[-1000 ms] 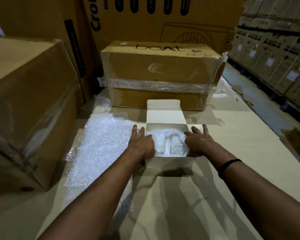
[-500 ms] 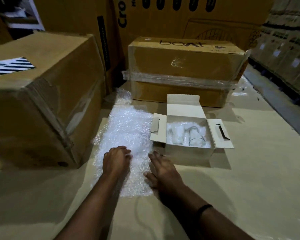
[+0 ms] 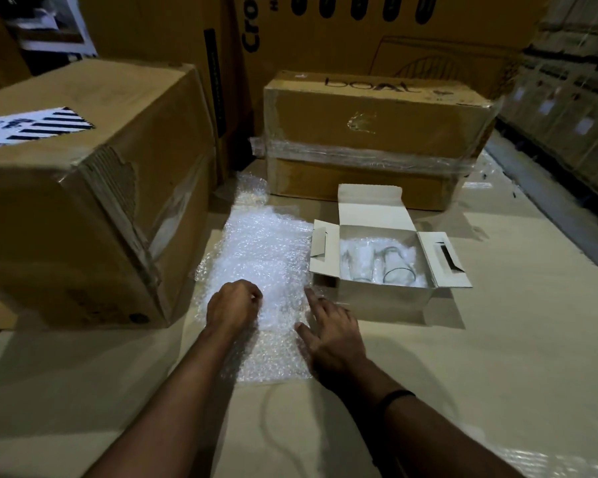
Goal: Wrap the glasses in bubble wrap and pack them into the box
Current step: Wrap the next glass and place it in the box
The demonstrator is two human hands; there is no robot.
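**Hands moved from the box to the bubble wrap**

Head view: one second ago both hands were laid on the wrapped glasses inside the box; they are now drawn back and set on the bubble wrap point(image 3: 266, 250) to its left, much as they were half a second ago; the box itself has not been shifted.

The sheet is spread flat on the cardboard surface point(image 3: 497, 357); its left edge lies near the big carton point(image 3: 83, 201), its far end reaches towards the taped carton point(image 3: 377, 132), and its right edge runs under the left flap point(image 3: 320, 250) of the white box point(image 3: 384, 298). Open surface is left to the right of the box and in front of the sheet; room on the left is closed off by the big carton.

The glasses point(image 3: 377, 265) are seen in the box, bedded in bubble wrap, one rim turned towards the camera; the rear lid point(image 3: 372, 208) and right flap point(image 3: 444, 258) are folded out.

The left hand point(image 3: 233, 303) is held knuckles-up on the middle of the sheet, fingers curled down; whether a fold is pinched cannot be told. The right hand point(image 3: 332, 336) is laid flat on the sheet's right edge, fingers spread and straight, nothing held, the forefinger pointing at the box corner; a dark band point(image 3: 394, 396) is worn on that wrist.
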